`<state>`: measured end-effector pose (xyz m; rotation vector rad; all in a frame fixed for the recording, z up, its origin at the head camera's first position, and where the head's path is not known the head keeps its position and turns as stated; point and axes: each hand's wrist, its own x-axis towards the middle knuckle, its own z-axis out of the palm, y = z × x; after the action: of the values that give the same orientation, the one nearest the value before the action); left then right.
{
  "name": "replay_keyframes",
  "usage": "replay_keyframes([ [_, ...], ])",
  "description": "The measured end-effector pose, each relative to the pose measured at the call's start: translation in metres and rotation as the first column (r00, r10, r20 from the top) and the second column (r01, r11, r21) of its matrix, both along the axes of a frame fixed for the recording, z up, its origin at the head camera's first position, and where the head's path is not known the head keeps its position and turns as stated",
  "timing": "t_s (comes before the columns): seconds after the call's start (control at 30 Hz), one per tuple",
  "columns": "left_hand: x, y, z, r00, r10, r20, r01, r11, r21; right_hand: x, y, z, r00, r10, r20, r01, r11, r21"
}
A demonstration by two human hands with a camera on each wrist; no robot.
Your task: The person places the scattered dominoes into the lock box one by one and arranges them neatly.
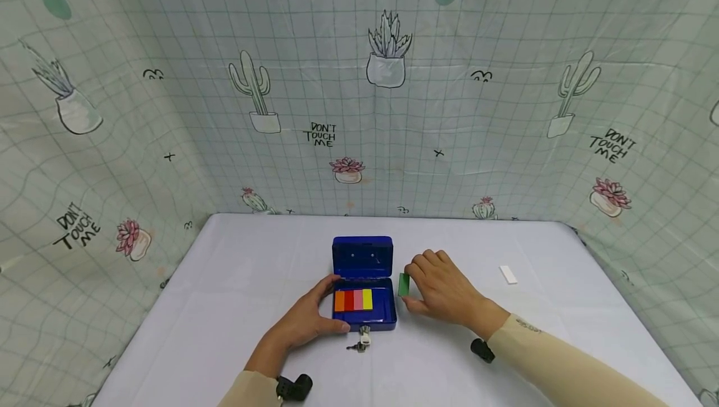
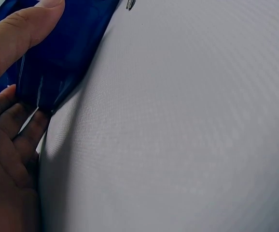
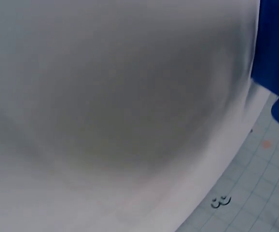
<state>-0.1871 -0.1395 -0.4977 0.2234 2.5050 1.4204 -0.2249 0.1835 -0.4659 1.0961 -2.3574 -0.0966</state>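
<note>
A blue metal cash box (image 1: 384, 318) stands with its lid (image 1: 362, 257) raised at the back. Inside, orange, red, pink and yellow blocks (image 1: 354, 299) lie side by side toward the left. My left hand (image 1: 303, 319) grips the box's left side, thumb at the front corner and fingers toward the back; the left wrist view shows the thumb (image 2: 21, 34) over the blue metal. Just right of the box, my right hand (image 1: 440, 285) pinches a green block (image 1: 404, 284) between thumb and fingers. The right wrist view catches neither this hand nor the block.
A small padlock (image 1: 365, 335) hangs at the box's front, with keys (image 1: 356, 347) beside it on the white tabletop (image 1: 253, 282). One white block (image 1: 508, 274) lies to the right. Behind the table hangs a patterned cloth (image 1: 348, 101).
</note>
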Motion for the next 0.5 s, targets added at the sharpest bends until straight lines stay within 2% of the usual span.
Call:
replay_keyframes([
  [0.3,0.002,0.0,-0.002,1.0,-0.005,0.008,0.004,1.0,0.012,0.006,-0.027,-0.001,0.999,0.003,0.041,-0.005,0.999,0.048],
  [0.5,-0.001,-0.002,-0.003,1.0,-0.015,0.004,0.015,1.0,0.019,0.004,-0.045,-0.001,0.997,-0.023,0.069,0.016,0.994,0.108],
])
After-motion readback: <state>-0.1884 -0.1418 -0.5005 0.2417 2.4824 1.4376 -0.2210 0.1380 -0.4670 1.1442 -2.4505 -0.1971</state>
